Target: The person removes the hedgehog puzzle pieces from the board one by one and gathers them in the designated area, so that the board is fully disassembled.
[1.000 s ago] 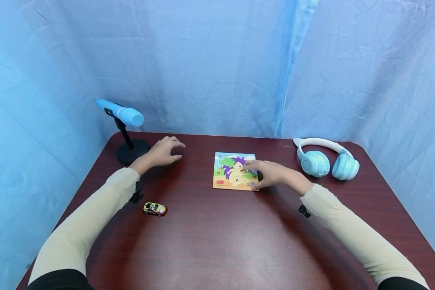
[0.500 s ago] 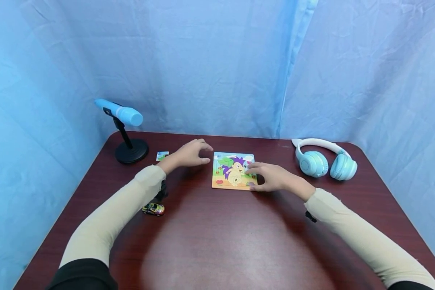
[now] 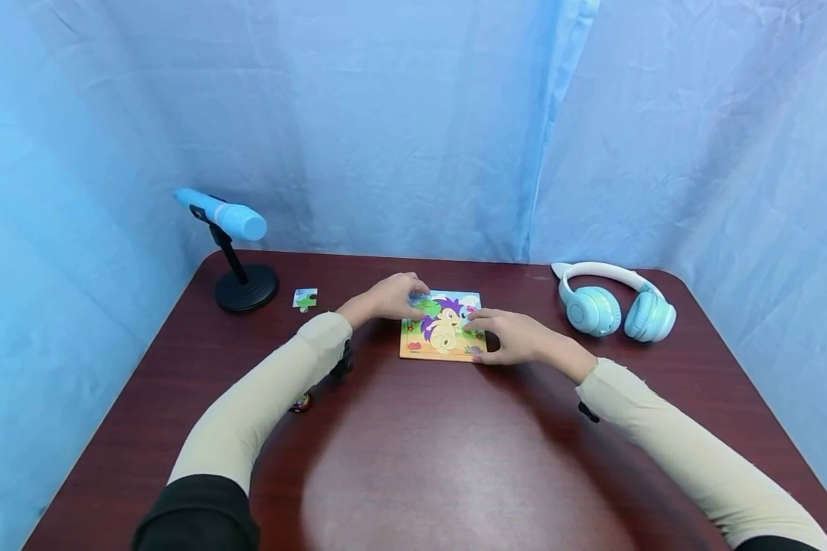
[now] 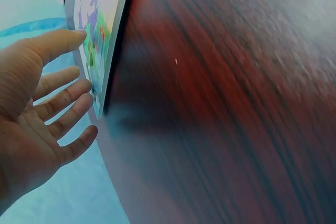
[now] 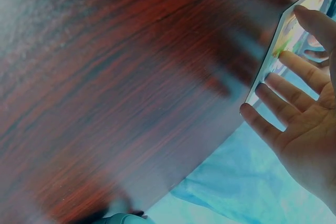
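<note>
A square jigsaw puzzle with a purple-haired hedgehog picture lies flat toward the back of the table. My left hand reaches over its upper left corner; in the left wrist view the fingers are spread, fingertips close to the board. On the other side my right hand has thumb and fingertips right at the puzzle's right edge, fingers extended and apart in the right wrist view. A loose puzzle piece, blue and green, lies left of my left hand. Under the left forearm a toy car is mostly hidden.
At the back left a blue microphone sits on a black stand. Pale blue headphones with a white band lie at the back right. Blue cloth hangs behind the dark wooden table.
My left hand has moved right from beside the microphone stand to the puzzle, uncovering the loose piece. Its forearm now covers most of the toy car. The right hand has barely moved.
</note>
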A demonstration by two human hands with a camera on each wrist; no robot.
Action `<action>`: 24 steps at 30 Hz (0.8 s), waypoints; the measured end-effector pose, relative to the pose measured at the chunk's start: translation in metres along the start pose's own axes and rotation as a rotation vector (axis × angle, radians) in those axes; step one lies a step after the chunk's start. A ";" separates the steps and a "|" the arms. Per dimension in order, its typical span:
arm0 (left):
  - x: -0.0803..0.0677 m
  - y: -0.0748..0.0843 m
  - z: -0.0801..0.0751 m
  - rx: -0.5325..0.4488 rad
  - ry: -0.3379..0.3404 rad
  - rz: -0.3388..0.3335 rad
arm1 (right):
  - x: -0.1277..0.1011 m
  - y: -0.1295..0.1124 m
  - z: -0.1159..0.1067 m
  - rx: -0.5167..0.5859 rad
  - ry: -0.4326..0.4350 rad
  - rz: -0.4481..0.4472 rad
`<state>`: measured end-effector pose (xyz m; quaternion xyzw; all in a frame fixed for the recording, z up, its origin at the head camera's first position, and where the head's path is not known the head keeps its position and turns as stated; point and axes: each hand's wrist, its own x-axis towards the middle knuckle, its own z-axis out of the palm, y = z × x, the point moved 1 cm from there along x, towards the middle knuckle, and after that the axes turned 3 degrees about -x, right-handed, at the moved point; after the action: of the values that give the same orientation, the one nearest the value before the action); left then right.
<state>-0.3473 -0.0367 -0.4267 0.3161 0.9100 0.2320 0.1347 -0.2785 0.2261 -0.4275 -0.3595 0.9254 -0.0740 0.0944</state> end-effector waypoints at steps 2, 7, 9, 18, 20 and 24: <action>0.003 0.001 0.003 0.010 -0.008 0.006 | 0.000 0.000 0.001 0.002 0.003 -0.009; 0.007 0.005 0.007 0.014 -0.008 0.007 | 0.000 0.000 0.000 0.011 0.005 -0.012; 0.009 0.006 0.007 0.013 -0.005 0.001 | 0.000 0.000 -0.001 0.007 0.007 -0.011; 0.012 0.009 0.010 0.002 0.011 -0.009 | 0.000 -0.001 0.000 -0.003 0.007 -0.008; 0.013 0.009 0.011 0.004 0.012 -0.008 | -0.001 -0.002 0.000 0.001 0.005 -0.006; 0.015 0.011 0.011 0.006 0.004 -0.001 | -0.002 -0.003 0.000 -0.002 0.006 -0.005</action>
<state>-0.3490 -0.0158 -0.4319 0.3153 0.9113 0.2297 0.1319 -0.2755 0.2252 -0.4263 -0.3617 0.9249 -0.0741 0.0912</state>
